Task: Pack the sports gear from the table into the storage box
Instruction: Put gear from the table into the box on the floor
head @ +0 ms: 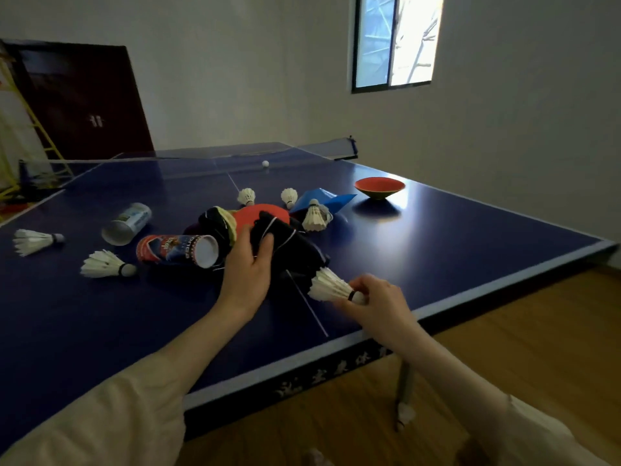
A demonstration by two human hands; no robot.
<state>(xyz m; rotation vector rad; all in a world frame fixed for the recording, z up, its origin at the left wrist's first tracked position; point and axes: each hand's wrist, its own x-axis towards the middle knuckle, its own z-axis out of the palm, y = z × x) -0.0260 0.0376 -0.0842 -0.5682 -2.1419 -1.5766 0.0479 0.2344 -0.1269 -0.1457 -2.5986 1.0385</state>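
Head view. The left hand [247, 269] gripped a black fabric bag with thin white cords [285, 243], thumb curled over its upper edge, the bag lying on the blue table-tennis table [453, 250]. The right hand [376, 306] pinched the dark-banded cork of a white feathered shuttlecock [331, 285], feathers pointing towards the bag, just above the table's near edge.

Beside the bag lay a red-and-blue printed cardboard tube [174, 250] on its side, open end towards the left hand. A white cardboard tube with green print [129, 222] lay further left. Two loose white shuttlecocks [106, 264] [33, 240] lay at the left. A red table-tennis paddle [258, 211] lay partly under the bag. Behind it stood three more shuttlecocks [247, 196] [289, 196] [314, 216], the last against a blue plastic sheet [332, 200]. A red shallow cone-shaped dish [379, 186] sat at the right. A white ball [265, 163] rested near the net [201, 163]. No storage box was seen.
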